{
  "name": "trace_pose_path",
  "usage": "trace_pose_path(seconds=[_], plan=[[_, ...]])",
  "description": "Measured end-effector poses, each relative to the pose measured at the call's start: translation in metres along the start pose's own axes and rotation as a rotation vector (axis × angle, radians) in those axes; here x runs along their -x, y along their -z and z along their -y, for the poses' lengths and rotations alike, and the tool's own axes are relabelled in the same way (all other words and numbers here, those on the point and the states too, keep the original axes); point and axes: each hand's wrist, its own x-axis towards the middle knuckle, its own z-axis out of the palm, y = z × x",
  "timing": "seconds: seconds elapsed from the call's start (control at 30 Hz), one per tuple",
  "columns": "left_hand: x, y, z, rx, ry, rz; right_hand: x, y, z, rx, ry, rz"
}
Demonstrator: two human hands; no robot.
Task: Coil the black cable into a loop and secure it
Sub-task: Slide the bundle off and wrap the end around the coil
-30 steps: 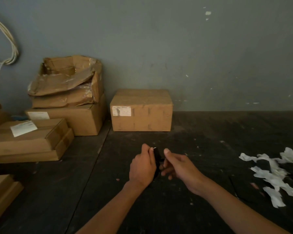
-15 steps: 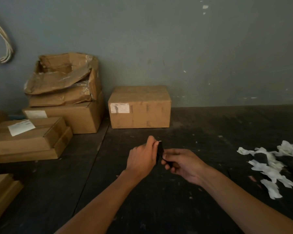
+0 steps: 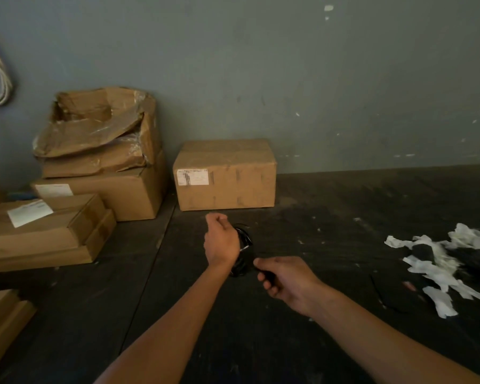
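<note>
The black cable (image 3: 244, 239) is wound into a small coil, hard to make out against the dark table. My left hand (image 3: 221, 239) is closed around the coil's left side and holds it above the table. My right hand (image 3: 286, 278) sits lower and to the right, its fingers pinched on a dark end or tie at the coil's bottom edge. A thin pale strip shows on the coil near my left wrist. Most of the coil is hidden behind my left hand.
A closed cardboard box (image 3: 225, 176) stands against the wall just beyond my hands. Stacked and torn boxes (image 3: 94, 173) fill the left side. Torn white paper scraps (image 3: 444, 261) lie at the right. The dark table (image 3: 330, 217) stretches between them.
My hands have drawn apart: the left rose and turned with the coil, and the right dropped down and to the right. The coil's loops now show between them.
</note>
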Motion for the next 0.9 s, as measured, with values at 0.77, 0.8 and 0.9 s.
trace_pose_path(seconds=[0.77,0.8,0.9], plan=[[0.048,-0.013,0.021,0.073,-0.186,0.083,-0.016,-0.025,-0.014,-0.480,-0.016,-0.029],[0.048,-0.014,0.022,0.061,-0.164,0.094,-0.017,-0.024,-0.014,-0.493,-0.013,-0.026],[0.046,-0.016,0.024,0.004,-0.098,0.147,-0.018,-0.021,-0.014,-0.481,-0.007,-0.027]])
